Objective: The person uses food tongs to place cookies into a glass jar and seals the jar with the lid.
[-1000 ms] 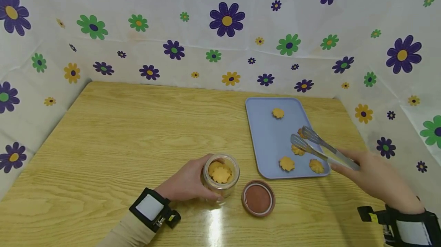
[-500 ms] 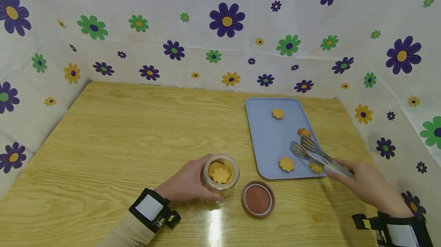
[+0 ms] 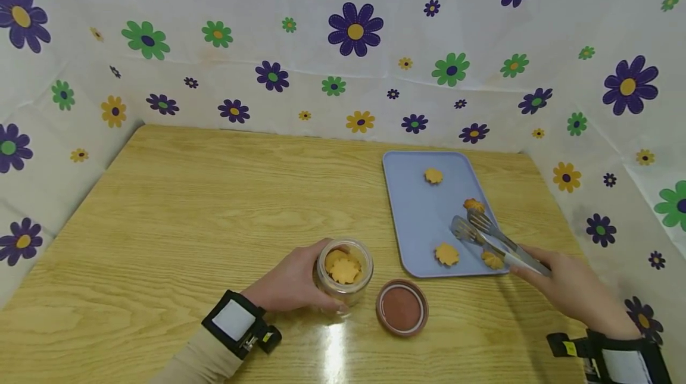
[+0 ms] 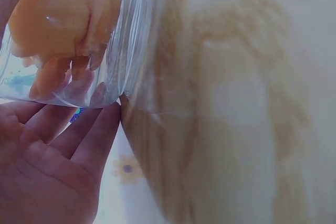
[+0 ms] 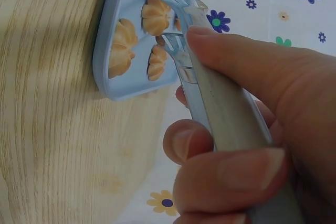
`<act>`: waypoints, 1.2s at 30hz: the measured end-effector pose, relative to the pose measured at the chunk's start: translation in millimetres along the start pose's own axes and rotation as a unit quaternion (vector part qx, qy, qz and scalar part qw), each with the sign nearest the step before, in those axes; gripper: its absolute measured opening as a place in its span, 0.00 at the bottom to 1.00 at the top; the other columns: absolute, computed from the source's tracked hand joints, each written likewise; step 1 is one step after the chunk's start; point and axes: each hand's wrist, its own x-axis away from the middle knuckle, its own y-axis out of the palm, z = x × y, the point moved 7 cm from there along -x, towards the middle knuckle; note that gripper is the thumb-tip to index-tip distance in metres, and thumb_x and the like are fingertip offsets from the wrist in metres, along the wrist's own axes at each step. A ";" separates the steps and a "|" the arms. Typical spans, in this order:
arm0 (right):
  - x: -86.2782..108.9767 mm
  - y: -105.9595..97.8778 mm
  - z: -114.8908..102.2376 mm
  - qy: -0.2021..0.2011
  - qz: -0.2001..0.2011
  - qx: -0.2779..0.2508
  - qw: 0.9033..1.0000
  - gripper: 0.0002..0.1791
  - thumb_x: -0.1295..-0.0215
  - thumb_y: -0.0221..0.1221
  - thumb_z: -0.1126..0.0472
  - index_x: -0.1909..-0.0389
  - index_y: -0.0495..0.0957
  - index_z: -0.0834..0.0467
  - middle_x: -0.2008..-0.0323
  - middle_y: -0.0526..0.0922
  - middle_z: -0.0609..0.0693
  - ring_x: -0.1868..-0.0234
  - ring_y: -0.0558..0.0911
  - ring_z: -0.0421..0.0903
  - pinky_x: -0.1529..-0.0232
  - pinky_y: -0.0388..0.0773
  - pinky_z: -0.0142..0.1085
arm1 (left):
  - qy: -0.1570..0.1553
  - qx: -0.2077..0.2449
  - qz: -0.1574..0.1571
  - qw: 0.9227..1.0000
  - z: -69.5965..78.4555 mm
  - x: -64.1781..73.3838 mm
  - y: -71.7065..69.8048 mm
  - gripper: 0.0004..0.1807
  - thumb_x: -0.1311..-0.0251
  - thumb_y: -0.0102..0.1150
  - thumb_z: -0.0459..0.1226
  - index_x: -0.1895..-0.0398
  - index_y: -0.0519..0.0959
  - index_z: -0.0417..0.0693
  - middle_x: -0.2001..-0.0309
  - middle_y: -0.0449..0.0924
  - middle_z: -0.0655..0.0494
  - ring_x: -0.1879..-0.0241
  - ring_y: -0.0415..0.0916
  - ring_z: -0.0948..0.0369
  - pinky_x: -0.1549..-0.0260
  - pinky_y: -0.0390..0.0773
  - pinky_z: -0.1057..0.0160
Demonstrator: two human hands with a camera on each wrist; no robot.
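My left hand (image 3: 292, 283) grips a clear jar (image 3: 351, 296) from its left side; flower-shaped cookies (image 3: 344, 269) lie inside. In the left wrist view the fingers (image 4: 102, 137) press along the jar wall, with the cookies (image 4: 50, 17) showing through it. My right hand (image 3: 576, 292) holds metal tongs (image 3: 517, 248), their slotted ends low over the right part of a blue tray (image 3: 420, 211). Between those ends is a cookie (image 3: 467, 231), mostly hidden in the head view. The right wrist view shows the thumb along the tongs (image 5: 226, 93), near several cookies on the tray.
A reddish-brown lid (image 3: 402, 308) lies on the wooden table (image 3: 225, 193) between jar and tray. Other cookies sit on the tray: one at the back (image 3: 433, 176), one at the front (image 3: 446, 254), others near its right edge. A flowered cloth (image 3: 300, 44) surrounds the table.
My right hand and the tongs have moved slightly toward me and left, and the tong ends now cover the middle cookie. The left hand and jar stay in place.
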 end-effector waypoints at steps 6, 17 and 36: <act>0.5 -9.0 -5.5 -0.007 0.016 -0.004 1.000 0.46 0.29 0.54 0.36 0.28 0.67 0.72 0.74 0.75 0.51 0.85 0.60 0.41 0.84 0.61 0.34 | 0.002 -0.001 -0.001 1.000 0.7 -1.3 -0.5 0.50 0.64 0.84 0.52 0.32 0.73 0.58 0.45 0.80 0.68 0.44 0.77 0.66 0.40 0.77 0.52; -2.4 -11.4 -11.1 -0.019 0.016 -0.005 1.000 0.47 0.29 0.53 0.35 0.28 0.68 0.72 0.60 0.84 0.64 0.83 0.62 0.43 0.82 0.61 0.37 | 0.000 -0.004 0.001 1.000 1.2 -1.3 -1.1 0.50 0.65 0.84 0.51 0.32 0.73 0.57 0.46 0.81 0.68 0.44 0.77 0.66 0.40 0.77 0.52; -19.7 3.5 -21.0 -0.036 0.025 -0.018 0.999 0.41 0.29 0.57 0.40 0.30 0.71 0.70 0.66 0.83 0.58 0.81 0.68 0.43 0.83 0.62 0.34 | 0.005 -0.005 0.000 1.000 0.5 -0.8 -0.5 0.50 0.64 0.84 0.54 0.32 0.73 0.58 0.45 0.80 0.68 0.44 0.77 0.67 0.39 0.77 0.53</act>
